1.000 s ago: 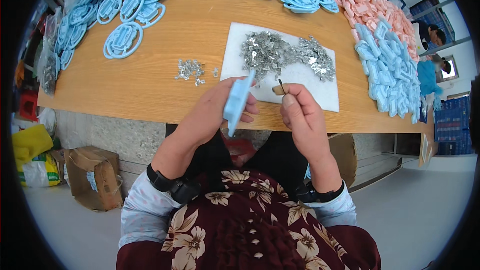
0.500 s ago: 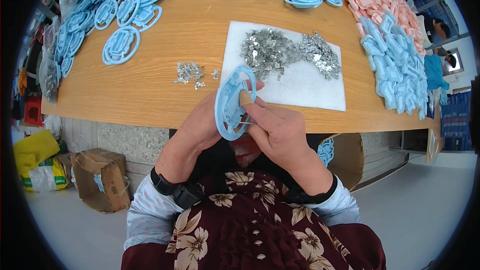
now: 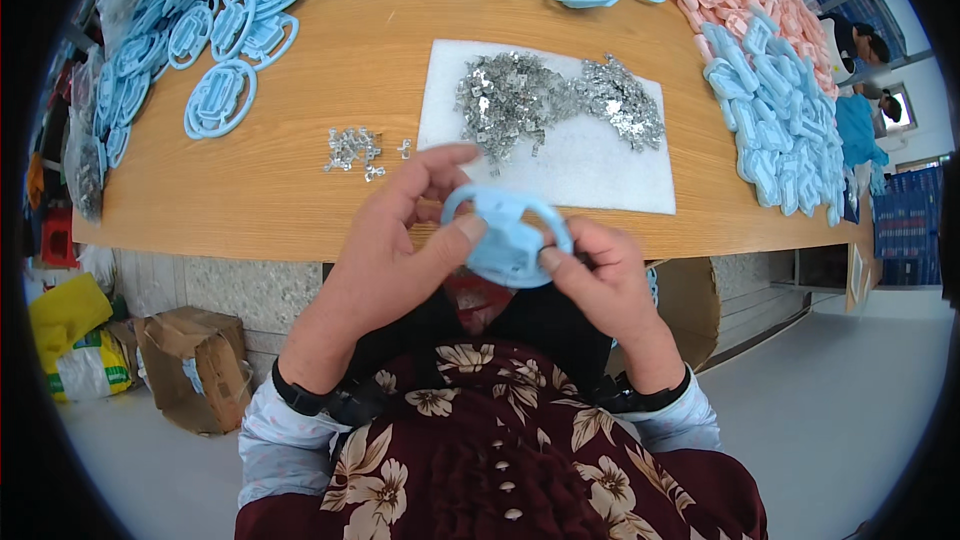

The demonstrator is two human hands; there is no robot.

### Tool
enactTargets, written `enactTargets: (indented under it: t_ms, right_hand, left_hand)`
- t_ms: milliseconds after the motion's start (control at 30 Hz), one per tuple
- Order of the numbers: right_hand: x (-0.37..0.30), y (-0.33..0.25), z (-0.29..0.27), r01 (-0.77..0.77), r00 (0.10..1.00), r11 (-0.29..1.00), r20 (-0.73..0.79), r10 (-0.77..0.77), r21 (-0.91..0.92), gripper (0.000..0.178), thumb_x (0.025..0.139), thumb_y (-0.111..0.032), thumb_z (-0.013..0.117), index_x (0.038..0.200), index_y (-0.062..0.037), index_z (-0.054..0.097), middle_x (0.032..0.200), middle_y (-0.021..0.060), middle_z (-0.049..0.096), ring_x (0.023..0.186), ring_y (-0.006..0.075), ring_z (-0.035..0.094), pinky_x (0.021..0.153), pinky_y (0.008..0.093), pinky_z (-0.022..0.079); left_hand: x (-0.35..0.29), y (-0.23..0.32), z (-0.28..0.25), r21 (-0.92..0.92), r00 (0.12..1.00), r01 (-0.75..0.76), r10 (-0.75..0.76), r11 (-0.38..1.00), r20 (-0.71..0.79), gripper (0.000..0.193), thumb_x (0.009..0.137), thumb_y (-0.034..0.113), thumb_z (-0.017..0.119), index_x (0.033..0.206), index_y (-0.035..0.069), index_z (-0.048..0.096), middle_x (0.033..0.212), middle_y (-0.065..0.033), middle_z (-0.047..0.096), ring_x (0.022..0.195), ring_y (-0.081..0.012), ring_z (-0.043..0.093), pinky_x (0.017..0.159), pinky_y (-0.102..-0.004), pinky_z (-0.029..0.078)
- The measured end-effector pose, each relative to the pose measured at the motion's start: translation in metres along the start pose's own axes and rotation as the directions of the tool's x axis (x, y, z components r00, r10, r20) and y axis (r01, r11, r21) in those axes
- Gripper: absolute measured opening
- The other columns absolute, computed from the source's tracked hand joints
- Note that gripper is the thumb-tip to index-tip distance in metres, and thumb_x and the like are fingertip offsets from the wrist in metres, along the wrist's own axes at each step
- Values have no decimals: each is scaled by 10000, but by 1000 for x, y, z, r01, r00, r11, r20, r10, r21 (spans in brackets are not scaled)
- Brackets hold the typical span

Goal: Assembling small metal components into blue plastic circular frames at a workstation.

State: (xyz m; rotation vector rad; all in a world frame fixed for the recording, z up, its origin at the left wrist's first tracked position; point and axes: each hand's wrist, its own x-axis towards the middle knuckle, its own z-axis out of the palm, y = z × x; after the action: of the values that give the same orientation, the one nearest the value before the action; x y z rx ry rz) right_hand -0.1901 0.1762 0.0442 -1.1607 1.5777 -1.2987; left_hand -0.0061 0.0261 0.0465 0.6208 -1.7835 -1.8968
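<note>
A light-blue plastic oval frame [image 3: 507, 236] is held low over the table's near edge, its raised middle facing up. My right hand [image 3: 612, 280] pinches its right rim, with the thumb on top and the fingers curled beneath. My left hand [image 3: 395, 245] has its thumb pressed on the frame's left side; the other fingers are loosely spread, partly behind it. Beyond my hands, shiny small metal clips [image 3: 510, 100] are heaped on a white foam sheet [image 3: 590, 185]. A smaller cluster of metal clips [image 3: 352, 148] rests on the wood left of the sheet.
Light-blue oval frames [image 3: 220, 98] are piled along the left and far sides of the wooden table [image 3: 290, 90]. Light-blue narrow parts [image 3: 775, 130] and pink parts [image 3: 745, 0] lie heaped at right. Cardboard boxes [image 3: 193, 365] stand on the floor. Other people are at the far right.
The frame has gone from steeply tilted to flatter, turned sideways and slightly rightward. My right hand has shifted from its middle to its right rim. My left fingers have come out from behind it and spread.
</note>
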Motion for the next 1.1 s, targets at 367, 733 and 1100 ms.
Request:
enactTargets:
  t_ms: [367,733,1100]
  right_hand:
    - [39,12,6,24,983,923,-158,-92,-384,182,928,-104,729,1064,11,692,777,60,637,670,101,552,627,270,474]
    - [125,-10,66,345,932,576,201,-301,-741,126,914,-175,660,930,-54,691,848,123,634,775,367,659,694,471,533]
    - [132,-18,60,260,964,594,168,-208,-761,152,876,-193,694,956,-65,710,844,106,654,785,317,661,688,422,523]
  left_hand:
    - [-12,-18,-24,-78,973,199,-206,977,-101,176,1053,171,564,1099,34,665,898,74,618,797,-3,519,704,-197,436]
    - [-22,-21,-36,-64,971,238,-240,969,-14,197,1032,167,582,1080,-6,664,869,21,661,771,-31,566,677,-232,486]
    - [-23,-28,-51,-86,984,144,-152,986,-90,211,1067,180,531,1147,28,653,920,53,624,839,-16,538,737,-205,453]
